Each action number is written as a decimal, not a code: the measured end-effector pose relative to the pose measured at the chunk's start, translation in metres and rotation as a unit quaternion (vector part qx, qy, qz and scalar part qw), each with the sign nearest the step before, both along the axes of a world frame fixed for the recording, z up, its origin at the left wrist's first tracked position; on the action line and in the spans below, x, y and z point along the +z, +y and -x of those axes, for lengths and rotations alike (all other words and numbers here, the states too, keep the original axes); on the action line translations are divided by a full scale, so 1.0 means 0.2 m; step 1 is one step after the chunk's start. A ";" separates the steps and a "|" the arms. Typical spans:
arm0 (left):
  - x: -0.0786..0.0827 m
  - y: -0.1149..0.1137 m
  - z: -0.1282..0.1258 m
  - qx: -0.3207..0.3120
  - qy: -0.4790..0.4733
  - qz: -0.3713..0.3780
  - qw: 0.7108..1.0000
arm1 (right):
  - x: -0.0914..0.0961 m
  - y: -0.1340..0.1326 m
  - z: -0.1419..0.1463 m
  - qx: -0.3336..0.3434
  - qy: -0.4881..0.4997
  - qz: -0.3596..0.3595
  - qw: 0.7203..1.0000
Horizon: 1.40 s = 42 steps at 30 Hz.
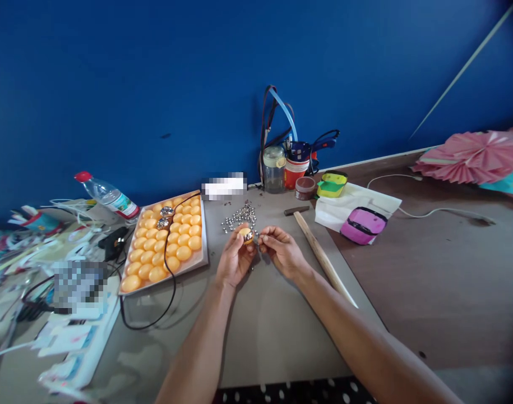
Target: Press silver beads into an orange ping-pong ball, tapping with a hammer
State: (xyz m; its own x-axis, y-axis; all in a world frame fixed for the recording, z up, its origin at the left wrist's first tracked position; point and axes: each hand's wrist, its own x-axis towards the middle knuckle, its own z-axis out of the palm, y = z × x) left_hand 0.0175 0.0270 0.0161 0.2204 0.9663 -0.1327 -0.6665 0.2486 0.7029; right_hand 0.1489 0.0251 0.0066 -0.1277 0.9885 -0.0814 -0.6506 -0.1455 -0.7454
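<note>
My left hand (235,261) is closed around an orange ball (244,232), part of which is covered with shiny silver pieces. Close beside it, my right hand (281,249) has thumb and forefinger pinched together near the ball's right side; whatever is between them is too small to make out. Just beyond both hands lies a loose heap of small silver studs (241,216) on the grey mat. To the left, a shallow box (204,247) holds rows of plain orange balls (147,255). Among them sit two silver-covered balls (167,211) near the box's far side.
A hammer (319,252) lies right of my hands. Behind stand a lidded jar (275,174), a red cup (297,174) of tools and a small round tub (305,188). A black cable (166,258) crosses the box; a water bottle (111,199) leans behind it. Pink pouch (364,225) at right.
</note>
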 end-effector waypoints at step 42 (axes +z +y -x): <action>-0.06 -0.03 -0.06 0.039 0.131 -0.065 0.989 | -0.03 -0.01 0.02 0.025 -0.124 -0.021 0.992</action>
